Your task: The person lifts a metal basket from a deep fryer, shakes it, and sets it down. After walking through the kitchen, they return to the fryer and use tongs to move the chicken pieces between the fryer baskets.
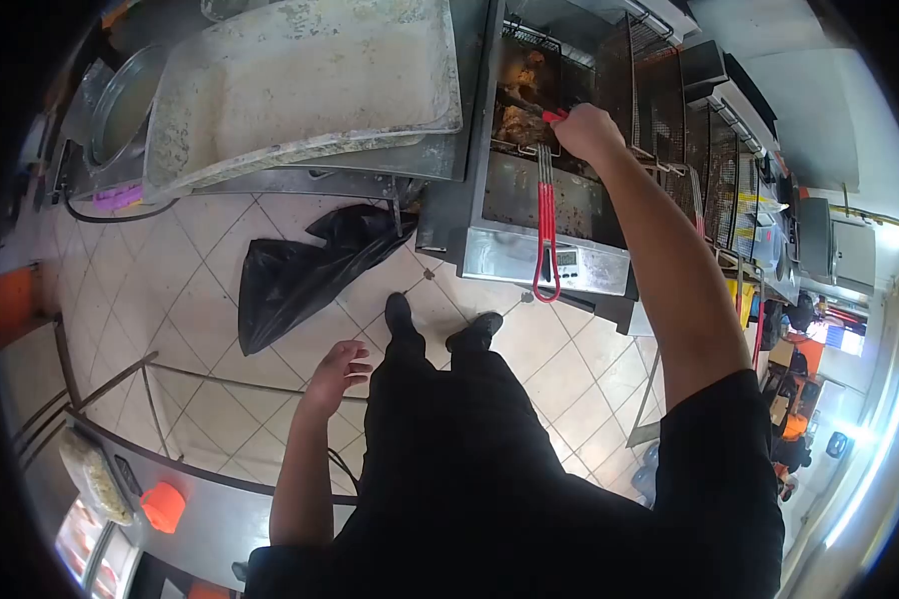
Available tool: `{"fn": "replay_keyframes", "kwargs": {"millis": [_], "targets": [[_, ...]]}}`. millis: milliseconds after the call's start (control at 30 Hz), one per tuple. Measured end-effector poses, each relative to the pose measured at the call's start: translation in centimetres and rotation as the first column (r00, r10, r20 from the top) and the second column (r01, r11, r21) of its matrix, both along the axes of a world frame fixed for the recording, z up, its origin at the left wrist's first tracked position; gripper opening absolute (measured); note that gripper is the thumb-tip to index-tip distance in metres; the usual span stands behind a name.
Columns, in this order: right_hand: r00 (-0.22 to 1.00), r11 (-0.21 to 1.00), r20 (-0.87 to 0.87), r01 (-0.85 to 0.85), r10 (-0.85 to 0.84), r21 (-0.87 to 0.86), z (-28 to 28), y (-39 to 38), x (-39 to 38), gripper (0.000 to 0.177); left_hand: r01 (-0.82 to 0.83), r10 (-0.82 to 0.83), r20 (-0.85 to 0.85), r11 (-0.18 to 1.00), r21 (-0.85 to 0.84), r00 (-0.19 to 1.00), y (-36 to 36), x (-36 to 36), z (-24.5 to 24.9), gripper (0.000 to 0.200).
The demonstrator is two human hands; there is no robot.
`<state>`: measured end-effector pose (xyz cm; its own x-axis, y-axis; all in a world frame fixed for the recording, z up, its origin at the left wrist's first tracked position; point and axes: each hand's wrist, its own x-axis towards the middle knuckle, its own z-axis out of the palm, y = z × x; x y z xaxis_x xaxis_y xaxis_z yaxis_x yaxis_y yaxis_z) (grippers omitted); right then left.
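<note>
My right hand [587, 133] is closed around the red grip of what look like tongs [534, 108], whose dark end reaches into the fryer. Below that end, browned fried pieces [521, 124], which look like chicken, lie in a wire fryer basket [529, 38]. A long red basket handle [546, 230] hangs down over the fryer's front, left of my forearm. Low on the left, my left hand [340, 377] hangs above the tiled floor with its fingers loosely bent and apart, holding nothing.
A large flour-coated tray [310, 85] sits left of the fryer [489, 250], beside a round metal bowl [125, 110]. Black plastic bag [295, 285] lies on the floor. More wire baskets [694, 130] line the right. Behind my left arm is a counter with an orange container [163, 506].
</note>
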<state>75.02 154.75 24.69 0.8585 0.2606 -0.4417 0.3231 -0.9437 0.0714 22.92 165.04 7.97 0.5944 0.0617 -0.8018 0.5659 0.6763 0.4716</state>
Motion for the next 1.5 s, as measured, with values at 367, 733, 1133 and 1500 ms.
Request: {"fn": "replay_keyframes", "kwargs": {"millis": [367, 733, 1133, 1500], "targets": [[0.997, 0.983, -0.017, 0.082, -0.081, 0.164, -3.0, -2.7, 2.1, 0.047, -0.031, 0.032, -0.020, 0.999, 0.038, 0.999, 0.2, -1.6, -0.1, 0.037], [0.997, 1.000, 0.072, 0.006, -0.007, 0.025, 0.3, -3.4, -1.2, 0.040, 0.024, -0.022, -0.033, 0.997, 0.068, 0.999, 0.2, -0.3, -1.1, 0.027], [0.983, 0.985, 0.158, 0.070, -0.096, 0.158, 2.7, -4.7, -6.6, 0.037, 0.164, -0.161, -0.055, 0.985, 0.052, 0.985, 0.1, -0.5, 0.4, 0.027], [0.906, 0.694, -0.006, 0.328, -0.422, 0.641, -3.1, -16.4, -15.3, 0.038, 0.349, -0.375, 0.077, 0.908, 0.231, 0.924, -1.6, 11.8, 4.0, 0.028]]}}
